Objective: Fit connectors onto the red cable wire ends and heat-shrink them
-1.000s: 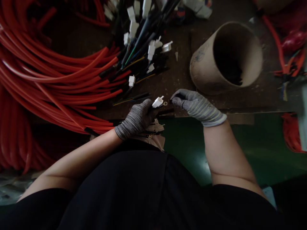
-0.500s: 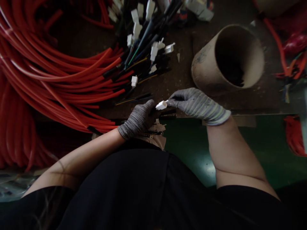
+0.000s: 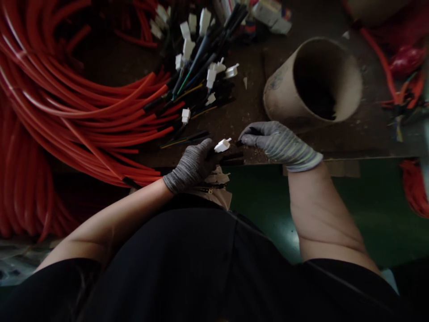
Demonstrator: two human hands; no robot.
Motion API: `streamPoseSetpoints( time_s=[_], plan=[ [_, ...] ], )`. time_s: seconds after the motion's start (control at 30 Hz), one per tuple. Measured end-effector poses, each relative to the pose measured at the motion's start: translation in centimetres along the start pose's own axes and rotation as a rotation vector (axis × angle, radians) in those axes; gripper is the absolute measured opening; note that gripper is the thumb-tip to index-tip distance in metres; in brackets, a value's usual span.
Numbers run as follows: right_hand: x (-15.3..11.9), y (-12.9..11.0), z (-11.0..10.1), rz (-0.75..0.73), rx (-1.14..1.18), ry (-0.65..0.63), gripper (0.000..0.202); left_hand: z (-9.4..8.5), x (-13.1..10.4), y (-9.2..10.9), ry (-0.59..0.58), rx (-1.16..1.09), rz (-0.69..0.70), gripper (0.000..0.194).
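Left hand point(image 3: 191, 167), gloved in dark grey knit, is closing its fingers around the rear of a white plug connector point(image 3: 222, 145), whose pale front is projecting past the thumb toward the opposite hand. Right hand point(image 3: 278, 145), wearing a lighter striped glove, is facing the connector across a narrow gap, thumb and fingertips bunching together; something dark is showing at these tips, too dim to tell whether it is being held. Both hands are hovering by the near edge of a dark brown workbench point(image 3: 253, 154).

Just beyond the left hand, a second white connector point(image 3: 185, 116) is lying near thin dark wires point(image 3: 184, 139). Farther beyond, more white connectors point(image 3: 211, 76) are clustering among black wire ends. Left of the same hand, thick red cables point(image 3: 100, 107) are sweeping across the bench in broad curves, their ends pointing toward the cluster. Below its wrist and palm, brown paper point(image 3: 221, 199) is protruding beside the wearer's black shirt point(image 3: 167, 259).

Beyond the right hand, a cardboard cylinder point(image 3: 279, 91) is showing its wide, shadowed mouth. Farther to that hand's right, a red cable point(image 3: 377, 51) is ending in loose coloured wires point(image 3: 398, 123). Beneath the right wrist, green floor point(image 3: 268, 192) is reflecting light.
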State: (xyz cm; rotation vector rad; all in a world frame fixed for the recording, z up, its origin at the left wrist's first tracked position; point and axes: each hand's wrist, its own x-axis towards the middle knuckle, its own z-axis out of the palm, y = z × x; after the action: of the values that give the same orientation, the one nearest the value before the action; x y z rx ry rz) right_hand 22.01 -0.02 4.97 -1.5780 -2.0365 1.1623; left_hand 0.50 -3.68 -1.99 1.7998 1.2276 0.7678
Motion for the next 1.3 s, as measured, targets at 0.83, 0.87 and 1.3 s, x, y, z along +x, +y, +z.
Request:
streamPoseSetpoints(
  time_s=[0.83,0.87,1.3],
  plan=[
    [-0.1,-2.4,1.0,0.074,-0.041,-0.021,0.021,-0.9,0.2,0.7,-0.092,0.111,-0.011,0.020],
    [-0.4,-2.2,0.6,0.096,0.060,0.065,0.020,-1.7,0.1,0.6,-0.164,0.098,-0.006,0.021],
    [-1.0,-0.6,6.6,0.277,0.831,0.208,0.015,-9.1,2.8,0.3,-0.289,0.994,-0.007,0.045]
  ],
)
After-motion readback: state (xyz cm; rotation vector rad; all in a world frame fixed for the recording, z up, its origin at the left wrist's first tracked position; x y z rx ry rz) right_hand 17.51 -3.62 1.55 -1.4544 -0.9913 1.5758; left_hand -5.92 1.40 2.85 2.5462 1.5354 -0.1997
